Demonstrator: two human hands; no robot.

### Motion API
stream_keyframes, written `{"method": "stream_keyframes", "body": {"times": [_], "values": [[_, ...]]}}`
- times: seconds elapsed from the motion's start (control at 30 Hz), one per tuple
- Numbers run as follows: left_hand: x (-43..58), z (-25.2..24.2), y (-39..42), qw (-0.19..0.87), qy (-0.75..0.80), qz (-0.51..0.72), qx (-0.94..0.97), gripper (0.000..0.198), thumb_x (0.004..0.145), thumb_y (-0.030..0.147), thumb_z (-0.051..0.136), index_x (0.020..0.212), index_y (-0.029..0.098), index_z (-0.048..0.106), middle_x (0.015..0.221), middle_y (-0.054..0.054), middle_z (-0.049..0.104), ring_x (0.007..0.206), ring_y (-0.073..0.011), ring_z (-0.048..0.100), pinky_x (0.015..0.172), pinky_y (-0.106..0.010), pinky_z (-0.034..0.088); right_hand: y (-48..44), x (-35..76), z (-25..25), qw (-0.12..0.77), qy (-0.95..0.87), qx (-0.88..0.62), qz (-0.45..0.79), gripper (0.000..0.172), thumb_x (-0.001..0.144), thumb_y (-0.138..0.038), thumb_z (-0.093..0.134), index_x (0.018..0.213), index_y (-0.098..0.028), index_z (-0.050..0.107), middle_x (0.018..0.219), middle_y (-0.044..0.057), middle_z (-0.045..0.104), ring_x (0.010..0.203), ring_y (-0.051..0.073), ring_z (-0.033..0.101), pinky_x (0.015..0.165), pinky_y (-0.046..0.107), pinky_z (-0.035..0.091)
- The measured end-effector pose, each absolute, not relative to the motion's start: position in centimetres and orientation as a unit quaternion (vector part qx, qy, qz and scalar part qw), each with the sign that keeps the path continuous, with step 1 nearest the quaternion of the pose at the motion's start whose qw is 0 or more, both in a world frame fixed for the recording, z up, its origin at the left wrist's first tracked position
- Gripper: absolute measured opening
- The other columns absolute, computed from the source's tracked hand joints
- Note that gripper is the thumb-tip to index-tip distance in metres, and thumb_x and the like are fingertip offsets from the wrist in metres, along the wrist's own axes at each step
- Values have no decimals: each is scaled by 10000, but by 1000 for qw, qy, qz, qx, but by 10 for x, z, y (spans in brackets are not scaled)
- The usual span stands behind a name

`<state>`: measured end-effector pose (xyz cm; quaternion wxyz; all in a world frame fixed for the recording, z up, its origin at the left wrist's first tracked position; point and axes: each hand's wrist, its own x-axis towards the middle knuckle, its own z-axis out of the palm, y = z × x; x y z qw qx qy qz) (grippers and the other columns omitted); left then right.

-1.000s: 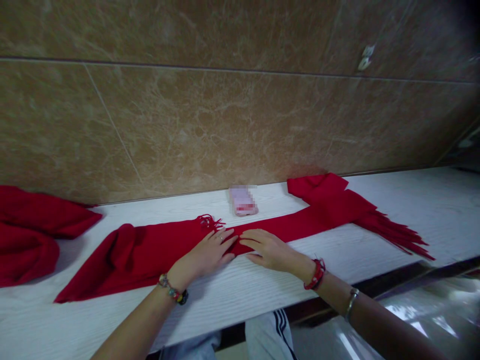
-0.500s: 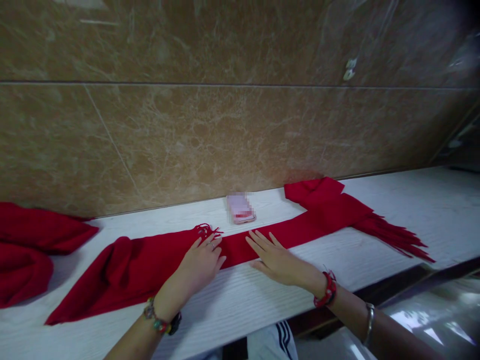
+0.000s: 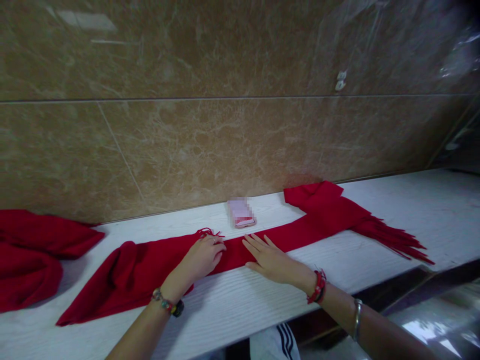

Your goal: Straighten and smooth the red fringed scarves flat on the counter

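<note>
A long red scarf (image 3: 318, 220) with fringed ends lies along the white tabletop, folded over itself in places. At its middle, my left hand (image 3: 204, 256) is closed with bent fingers over the scarf's edge, beside a small tuft of fringe. My right hand (image 3: 272, 261) rests flat on the narrow middle stretch, fingers extended and holding nothing. The scarf's left part spreads wide and ends in a rumpled corner. Long fringe hangs loose at its right end.
Another red cloth (image 3: 28, 255) sits bunched at the far left. A pink phone-like object (image 3: 241, 212), partly blurred, lies behind the scarf near the brown marble wall (image 3: 210, 145). The white table (image 3: 240, 310) has its front edge close to my body.
My left hand's fingers have gone from stretched out to curled on the scarf. The right hand stays flat, nearly in place. The view has shifted slightly.
</note>
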<state>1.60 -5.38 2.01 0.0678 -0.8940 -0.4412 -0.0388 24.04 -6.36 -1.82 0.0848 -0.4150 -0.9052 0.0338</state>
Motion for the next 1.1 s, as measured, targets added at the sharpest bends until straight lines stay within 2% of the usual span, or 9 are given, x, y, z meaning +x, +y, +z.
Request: {"method": "stream_keyframes", "body": {"times": [0.2,0.27,0.37,0.47,0.53,0.63,0.87,1.0,1.1], "values": [[3,11,-45,81,-529,-49,-844,201,830,159,402,843,148,603,958,-99,608,902,-187,555,813,-341,428,-61,240,-28,83,-912,-400,23,548,894,-431,309,1350,-129,266,1401,137,247,1286,264,201,1004,516,220],[-3,10,-40,18,-534,-77,-842,169,817,195,444,914,143,572,977,-97,596,892,-182,550,809,-330,424,-61,238,-29,100,-908,-406,-3,530,887,-428,342,1322,-125,328,1378,141,305,1270,271,241,994,507,245],[-7,15,-25,-114,-521,-82,-842,236,765,229,520,981,135,540,943,-75,597,834,-172,544,764,-302,426,-61,232,-25,136,-915,-374,-65,406,869,-335,440,1218,-129,469,1277,129,456,1190,255,373,969,446,308],[-2,24,-5,-193,-491,-37,-849,152,730,240,545,843,150,590,788,-16,607,713,-142,535,681,-249,426,-61,225,-16,140,-941,-280,-129,268,854,-169,471,1107,-120,541,1077,110,591,1006,202,516,871,355,400],[4,30,6,-226,-465,-16,-856,116,699,236,567,775,157,605,753,6,596,697,-128,523,667,-224,415,-62,221,-12,129,-950,-235,-161,231,842,-106,469,1056,-101,556,951,103,624,883,187,555,774,325,438],[12,38,14,-265,-443,-8,-857,115,664,229,579,742,147,601,769,9,576,719,-127,499,682,-221,396,-61,218,-10,131,-949,-217,-189,208,836,-95,472,1026,-83,557,860,95,627,791,186,561,685,311,444],[13,53,6,-360,-441,-25,-822,251,772,366,413,846,161,537,740,25,555,677,-116,479,618,-216,391,-62,222,-18,229,-921,-230,-215,224,858,-106,425,1055,-89,531,857,85,606,776,181,529,675,308,406],[16,57,4,-459,-450,-72,-763,337,705,395,519,956,171,534,808,10,591,733,-143,514,666,-243,400,-62,214,-16,256,-905,-249,-234,262,843,-152,456,1095,-98,504,890,86,585,787,192,507,665,328,388],[18,58,5,-527,-428,-110,-726,404,672,386,593,1015,181,539,910,-12,610,815,-160,531,735,-258,394,-62,207,-14,257,-888,-283,-255,245,818,-146,488,1056,-104,528,832,73,577,740,192,498,628,326,379]]}}
